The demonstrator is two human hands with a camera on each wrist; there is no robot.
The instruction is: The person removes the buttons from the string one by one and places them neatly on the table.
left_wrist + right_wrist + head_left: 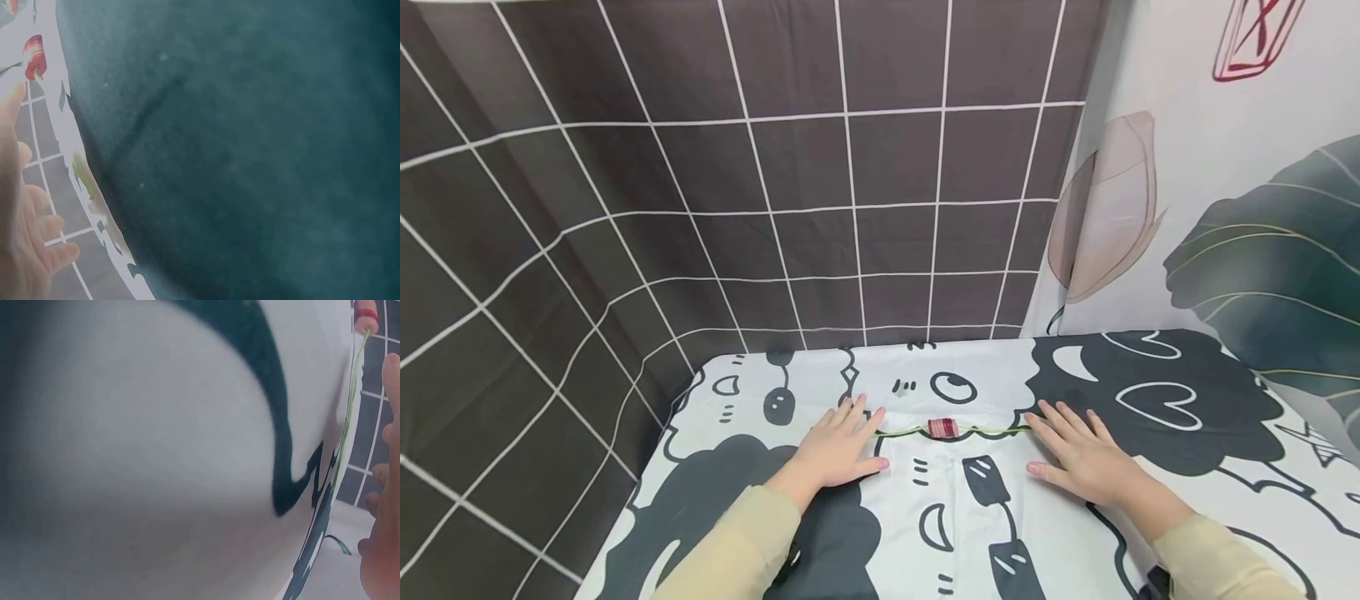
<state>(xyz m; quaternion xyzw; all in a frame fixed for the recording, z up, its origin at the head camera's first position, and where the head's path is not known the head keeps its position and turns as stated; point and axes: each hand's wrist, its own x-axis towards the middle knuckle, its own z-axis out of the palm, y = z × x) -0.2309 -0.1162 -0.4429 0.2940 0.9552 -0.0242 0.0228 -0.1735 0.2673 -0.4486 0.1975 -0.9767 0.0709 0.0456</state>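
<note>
A small red-and-pink striped cylinder (943,427) lies on the patterned cloth, midway between both hands. A thin green string (901,432) comes out of both its sides and runs toward each hand. My left hand (837,446) lies palm down with fingers spread, near the string's left end. On the other side my right hand (1084,454) is likewise flat and spread, its fingertips by the right end. Neither hand grips anything. The cylinder (35,57) shows past the fingers in the left wrist view. In the right wrist view the string (357,369) leaves the cylinder (366,316).
A white cloth (985,367) with black cartoon faces covers the table. Dark curtains with a white grid (797,167) hang behind and at the left. At the right hangs a white curtain with a large leaf print (1285,258).
</note>
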